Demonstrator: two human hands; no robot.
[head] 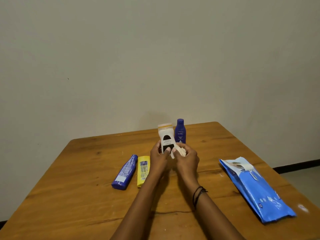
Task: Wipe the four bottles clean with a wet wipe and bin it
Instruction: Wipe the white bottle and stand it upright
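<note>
- Head view, looking down at a brown wooden table [69,187] pushed up to a plain pale wall [155,49]; the table's far edge meets the wall and its far right corner is rounded.
- The left hand [158,157] grips a white plastic bottle with a black label and an orange-banded cap [166,135], cap up, over the middle of the table. The thumb lies across the label.
- The right hand [187,160] has its fingers curled round a crumpled white wet wipe [180,152], which is pressed to the bottle's lower right side. A black cord bracelet [199,194] circles that wrist.
- A dark blue lotion bottle with a blue cap [180,131] stands upright just behind the held bottle, near the far edge.
- Left of the forearms, a blue plastic bottle [125,172] and a yellow plastic bottle [143,170] lie flat just beside each other, bases towards the viewer.
- A bright blue soft pack of wipes [256,189] lies flat at the right, well apart from the hands, its flap peeled open. Its near end comes close to the table's right edge.
- Wide stretches of wood lie left of the blue bottle and between the right forearm and the pack.
- Grey floor and a black skirting strip [297,164] show beyond the right edge.
</note>
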